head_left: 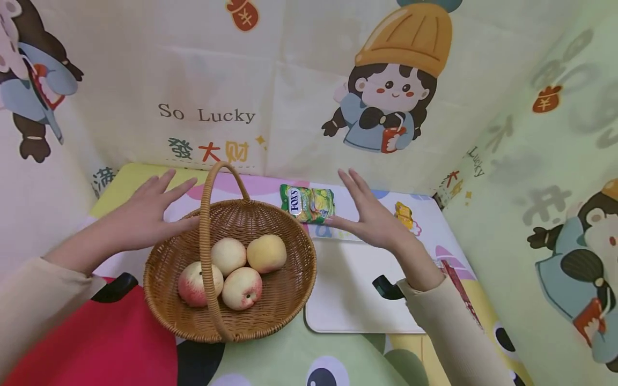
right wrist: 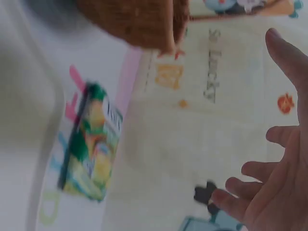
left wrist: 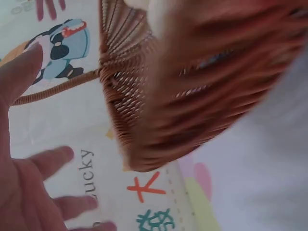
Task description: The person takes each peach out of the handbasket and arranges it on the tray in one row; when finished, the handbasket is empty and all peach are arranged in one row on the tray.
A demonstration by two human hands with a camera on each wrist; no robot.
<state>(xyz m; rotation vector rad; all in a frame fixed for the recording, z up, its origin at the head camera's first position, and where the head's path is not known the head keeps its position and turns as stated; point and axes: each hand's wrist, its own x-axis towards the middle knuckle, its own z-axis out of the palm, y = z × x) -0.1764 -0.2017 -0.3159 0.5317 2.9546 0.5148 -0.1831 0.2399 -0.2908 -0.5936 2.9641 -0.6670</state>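
Note:
A brown wicker basket (head_left: 294, 300) with a tall arched handle (head_left: 205, 230) holds several peaches (head_left: 242, 289), pale with pink and yellow patches. My left hand (head_left: 149, 214) is spread over the basket's left rim, its thumb overlapping the handle in the head view. In the left wrist view, the fingers of that hand (left wrist: 33, 187) are spread beside the basket's wall (left wrist: 192, 110) and hold nothing. My right hand (head_left: 374, 217) hovers with spread fingers over the white board, right of the basket. A green Fox's candy bag (head_left: 308, 203) lies just beyond its thumb.
A white board (head_left: 357, 295) lies right of the basket on the patterned tablecloth (head_left: 270, 364). A small yellow packet (head_left: 404, 215) is at the back right, and a red item (head_left: 461, 289) lies along the right edge. Printed cloth walls (head_left: 299, 107) enclose the table.

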